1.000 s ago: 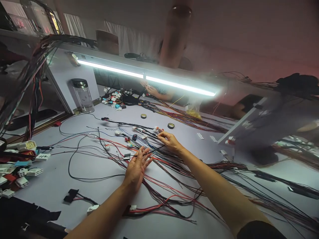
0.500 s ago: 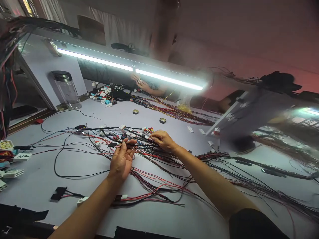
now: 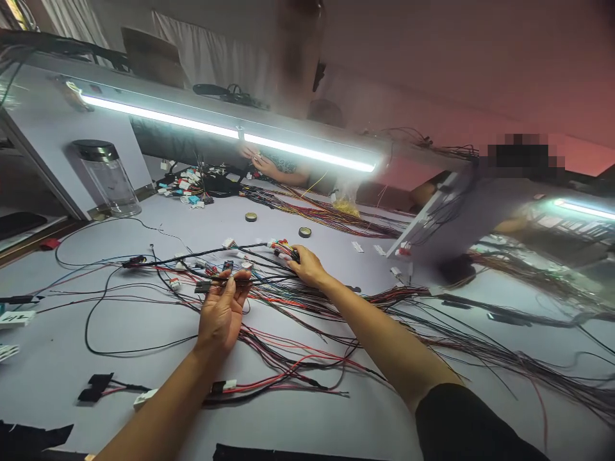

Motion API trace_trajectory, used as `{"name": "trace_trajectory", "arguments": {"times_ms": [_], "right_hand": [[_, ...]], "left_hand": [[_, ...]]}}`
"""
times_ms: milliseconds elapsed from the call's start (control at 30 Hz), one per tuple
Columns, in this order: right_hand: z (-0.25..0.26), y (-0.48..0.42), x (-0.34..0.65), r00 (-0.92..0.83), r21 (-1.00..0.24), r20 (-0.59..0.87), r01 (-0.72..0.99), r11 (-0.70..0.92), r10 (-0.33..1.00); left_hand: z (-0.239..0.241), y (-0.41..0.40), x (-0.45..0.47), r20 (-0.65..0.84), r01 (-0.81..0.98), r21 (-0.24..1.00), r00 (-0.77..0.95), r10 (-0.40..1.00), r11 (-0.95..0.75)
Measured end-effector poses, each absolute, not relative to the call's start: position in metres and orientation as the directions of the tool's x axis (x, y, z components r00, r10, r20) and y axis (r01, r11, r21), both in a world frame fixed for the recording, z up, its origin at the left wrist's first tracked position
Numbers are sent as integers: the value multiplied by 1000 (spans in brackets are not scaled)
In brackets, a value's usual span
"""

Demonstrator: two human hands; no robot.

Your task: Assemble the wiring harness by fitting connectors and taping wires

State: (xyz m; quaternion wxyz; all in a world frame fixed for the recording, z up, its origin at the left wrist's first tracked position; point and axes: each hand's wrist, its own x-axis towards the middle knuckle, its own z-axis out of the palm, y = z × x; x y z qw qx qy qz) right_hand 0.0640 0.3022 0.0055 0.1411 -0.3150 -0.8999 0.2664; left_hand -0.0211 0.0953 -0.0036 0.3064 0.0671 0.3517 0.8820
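Note:
My left hand [image 3: 223, 314] is turned palm up over the table, its thumb pressed on a black cable that crosses the fingers. A black connector [image 3: 205, 287] sticks out just left of those fingers. My right hand [image 3: 307, 266] is closed round a bundle of wires, with small white, red and yellow connectors [image 3: 278, 244] beside its fingertips. Part of that bundle is hidden by the hand. Several white connectors and thin wires of the wire harness [image 3: 250, 246] lie around both hands. Red wires [image 3: 283, 362] run across the table below them.
Two tape rolls [image 3: 304, 232] lie beyond my hands. A glass bottle [image 3: 108, 179] stands at the back left, near a pile of connectors [image 3: 192, 186]. Behind a lamp [image 3: 307, 150], another person's hands [image 3: 263, 163] hold something small. A second person [image 3: 500, 205] is at the right.
The view has shifted slightly right. My right hand has closed round the wire bundle and lifted it a little, and the left hand's thumb now lies across the black cable.

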Motion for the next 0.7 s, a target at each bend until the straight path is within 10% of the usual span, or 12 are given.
{"name": "trace_trajectory", "arguments": {"times_ms": [700], "right_hand": [[-13, 330, 58, -633, -694, 76, 521, 497, 770]], "left_hand": [[8, 92, -17, 6, -365, 734, -840, 543, -572]]}}
